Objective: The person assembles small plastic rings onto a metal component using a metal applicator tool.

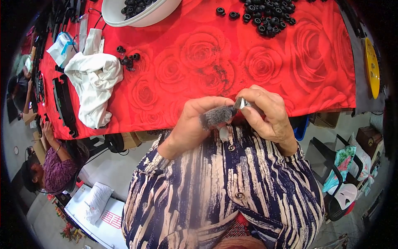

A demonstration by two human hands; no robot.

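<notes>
Close to my body, at the table's near edge, both hands meet. My left hand (pixel 191 120) is closed, pinching a small black plastic part (pixel 234 111) that is mostly hidden by the fingers. A grey fuzzy knit sleeve (pixel 216 118) covers what looks like its thumb. My right hand (pixel 268 114) is closed on a small shiny metal blade (pixel 240 103), whose edge lies against or right beside the black part. Black shavings (pixel 219 74) are scattered over the red rose-patterned tablecloth (pixel 166 87) beyond my hands.
A heap of round black parts (pixel 269 18) lies at the far right, a white bowl (pixel 137 18) of them at far left. A small cluster (pixel 129 60) sits beside a crumpled white cloth (pixel 94 83). Another person (pixel 60 166) works at the left. A chair (pixel 331 166) stands right.
</notes>
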